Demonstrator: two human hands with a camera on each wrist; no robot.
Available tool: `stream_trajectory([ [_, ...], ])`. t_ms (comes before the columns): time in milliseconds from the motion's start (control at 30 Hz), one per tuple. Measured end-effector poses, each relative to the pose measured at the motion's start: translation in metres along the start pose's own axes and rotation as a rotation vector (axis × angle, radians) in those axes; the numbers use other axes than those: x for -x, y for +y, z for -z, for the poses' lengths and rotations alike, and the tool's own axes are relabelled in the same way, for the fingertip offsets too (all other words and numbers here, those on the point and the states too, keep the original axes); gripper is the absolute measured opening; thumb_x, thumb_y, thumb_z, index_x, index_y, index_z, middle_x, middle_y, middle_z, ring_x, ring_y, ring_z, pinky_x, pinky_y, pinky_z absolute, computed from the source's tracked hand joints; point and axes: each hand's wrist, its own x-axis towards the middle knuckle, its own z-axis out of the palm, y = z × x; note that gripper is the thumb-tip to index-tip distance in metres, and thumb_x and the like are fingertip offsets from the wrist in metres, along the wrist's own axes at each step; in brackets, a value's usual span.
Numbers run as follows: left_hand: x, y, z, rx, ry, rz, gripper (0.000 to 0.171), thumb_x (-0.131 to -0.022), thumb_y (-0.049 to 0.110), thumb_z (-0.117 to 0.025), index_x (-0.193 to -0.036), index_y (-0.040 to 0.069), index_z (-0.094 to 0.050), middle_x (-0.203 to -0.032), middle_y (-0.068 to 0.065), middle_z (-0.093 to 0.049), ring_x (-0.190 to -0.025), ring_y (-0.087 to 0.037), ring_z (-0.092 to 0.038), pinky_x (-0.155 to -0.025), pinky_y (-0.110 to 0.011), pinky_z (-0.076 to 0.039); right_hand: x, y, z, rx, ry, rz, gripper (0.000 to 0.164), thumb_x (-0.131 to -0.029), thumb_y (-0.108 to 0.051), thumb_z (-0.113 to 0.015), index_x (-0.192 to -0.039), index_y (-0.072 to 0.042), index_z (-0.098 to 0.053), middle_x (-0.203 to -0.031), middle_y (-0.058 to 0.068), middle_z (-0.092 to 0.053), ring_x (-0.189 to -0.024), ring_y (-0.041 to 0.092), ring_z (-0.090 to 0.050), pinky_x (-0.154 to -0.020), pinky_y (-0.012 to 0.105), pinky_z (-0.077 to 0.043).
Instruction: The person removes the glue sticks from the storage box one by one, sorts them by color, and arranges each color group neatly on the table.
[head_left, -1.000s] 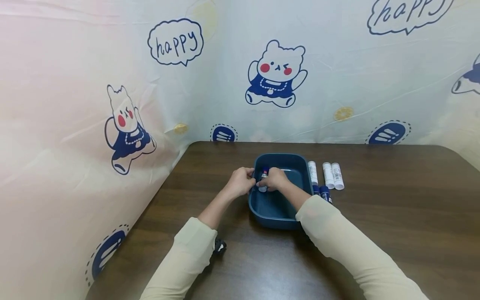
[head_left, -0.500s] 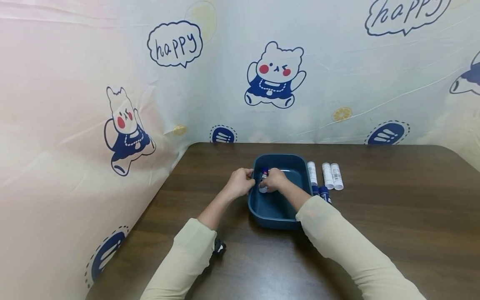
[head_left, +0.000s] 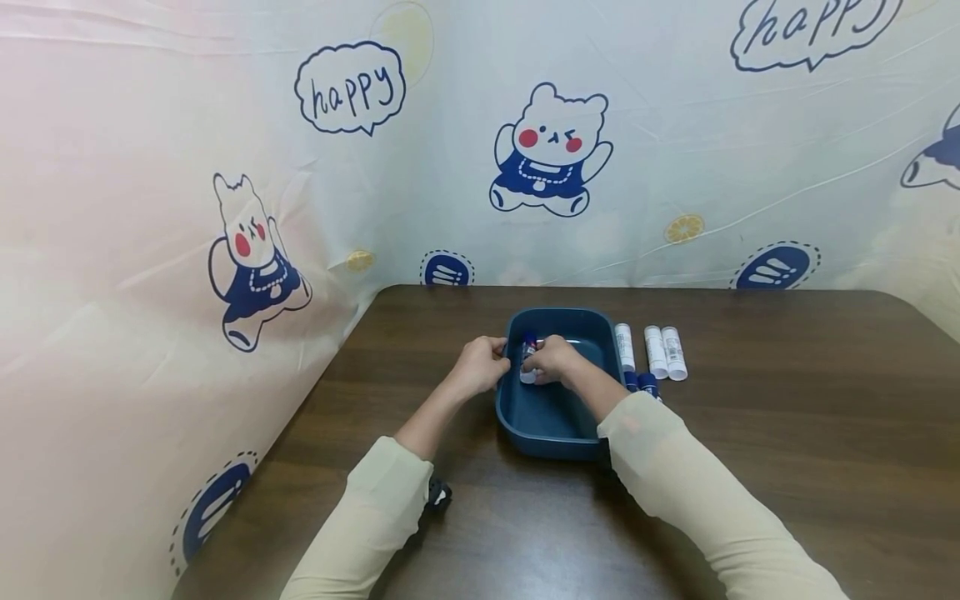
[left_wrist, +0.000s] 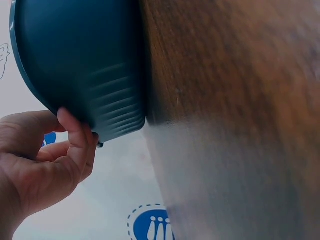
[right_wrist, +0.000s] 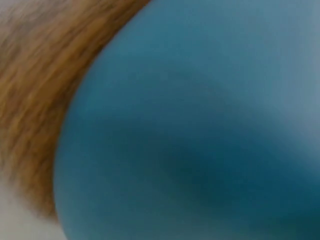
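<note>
A dark blue plastic bin (head_left: 551, 425) stands on the wooden table. My left hand (head_left: 478, 367) grips its left rim; in the left wrist view the fingers (left_wrist: 77, 145) of that hand lie curled against the outer wall. Inside the bin, along the left wall, is a glue stick (head_left: 528, 377) with a white body and a dark blue cap. My right hand (head_left: 558, 362) reaches into the bin and holds the glue stick at its middle, covering part of it. The right wrist view holds only blurred bin wall (right_wrist: 175, 125) and table; that hand is out of it.
Right of the bin lie several more tubes on the table (head_left: 787, 417): a white tube (head_left: 624, 346) close to the bin wall, a pair of white tubes (head_left: 664, 352) side by side, and blue-capped tubes (head_left: 648, 385) partly hidden by the right sleeve. A patterned curtain (head_left: 450, 167) hangs behind.
My right hand has shifted slightly right, and the glue stick's cap has tilted a little. The left hand and the bin stay as they were.
</note>
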Motion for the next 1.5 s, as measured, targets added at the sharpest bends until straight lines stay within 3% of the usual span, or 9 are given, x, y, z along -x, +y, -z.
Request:
stream_trajectory([
  [400, 0.000, 0.000, 0.000, -0.010, 0.008, -0.007, 0.045, -0.092, 0.004, -0.052, -0.136, 0.000, -0.043, -0.103, -0.013, -0.060, -0.067, -0.018, -0.059, -0.054, -0.026, -0.051, 0.000, 0.001, 0.008, -0.233, -0.078, 0.015, 0.056, -0.087, 0.000, -0.057, -0.137, 0.008, -0.032, -0.130, 0.024, -0.041, -0.105, 0.029, -0.054, -0.086, 0.036, -0.048],
  [700, 0.000, 0.000, 0.000, 0.004, 0.000, 0.001, 0.045, -0.092, 0.005, -0.051, -0.137, 0.001, -0.043, -0.102, -0.012, -0.060, -0.068, -0.018, -0.058, -0.058, -0.027, -0.052, 0.003, -0.003, 0.014, -0.311, -0.093, 0.030, 0.052, -0.089, -0.001, -0.055, -0.136, 0.007, -0.035, -0.128, 0.024, -0.044, -0.102, 0.028, -0.054, -0.089, 0.037, -0.046],
  [1033, 0.001, 0.001, 0.000, -0.006, 0.004, 0.007, 0.045, -0.092, 0.005, -0.051, -0.136, 0.001, -0.043, -0.100, -0.012, -0.060, -0.068, -0.021, -0.059, -0.060, -0.030, -0.053, 0.004, 0.002, 0.019, -0.297, -0.077, 0.043, 0.057, -0.089, -0.002, -0.056, -0.139, 0.004, -0.030, -0.129, 0.024, -0.043, -0.103, 0.028, -0.055, -0.087, 0.036, -0.047],
  [1500, 0.001, 0.000, -0.001, -0.003, 0.005, 0.018, 0.045, -0.093, 0.006, -0.051, -0.137, 0.002, -0.043, -0.100, -0.012, -0.059, -0.068, -0.020, -0.059, -0.058, -0.027, -0.052, 0.012, -0.001, 0.022, -0.326, -0.137, 0.173, 0.065, -0.088, -0.001, -0.055, -0.144, 0.002, -0.022, -0.134, 0.025, -0.038, -0.107, 0.030, -0.051, -0.090, 0.038, -0.045],
])
